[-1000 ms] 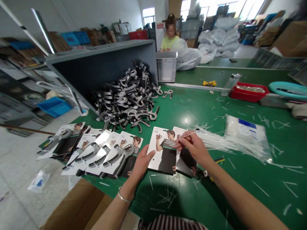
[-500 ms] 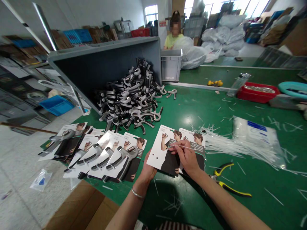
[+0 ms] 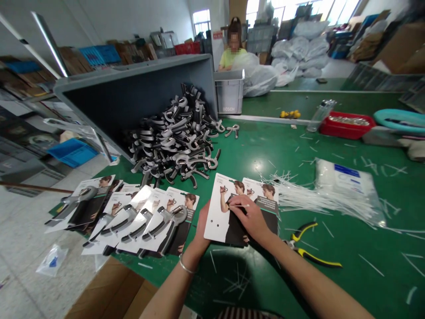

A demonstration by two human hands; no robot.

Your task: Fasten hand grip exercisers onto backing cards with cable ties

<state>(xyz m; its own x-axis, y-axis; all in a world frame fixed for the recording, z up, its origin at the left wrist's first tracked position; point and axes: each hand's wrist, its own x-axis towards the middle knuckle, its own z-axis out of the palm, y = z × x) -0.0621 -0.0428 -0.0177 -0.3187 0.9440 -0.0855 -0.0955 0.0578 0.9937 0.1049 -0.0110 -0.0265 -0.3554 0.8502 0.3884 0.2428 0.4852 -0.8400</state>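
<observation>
My left hand [image 3: 201, 227] grips a printed backing card [image 3: 214, 201] by its left edge, fingers hidden behind it. The card is tilted up off the table and has small punched holes. Over its front, my right hand [image 3: 251, 220] pinches a thin white cable tie [image 3: 242, 205], whose end touches the card near the middle. Behind it lies another backing card [image 3: 269, 204], partly covered. To the left, hand grip strengtheners [image 3: 171, 226] in grey and black lie on overlapping cards. Yellow-handled pliers [image 3: 300, 246] rest open right of my right forearm.
A tipped grey crate [image 3: 133, 66] spills a heap of hand grips [image 3: 179, 133]. Loose cable ties [image 3: 308, 197] and their plastic bag [image 3: 348, 186] lie right. Farther back are a red tray [image 3: 347, 128], a grey bin [image 3: 229, 95] and a seated person [image 3: 229, 57].
My right hand has shifted slightly down and left over the card, with the cable tie's end now against the card. The whole view has also drifted a little.
</observation>
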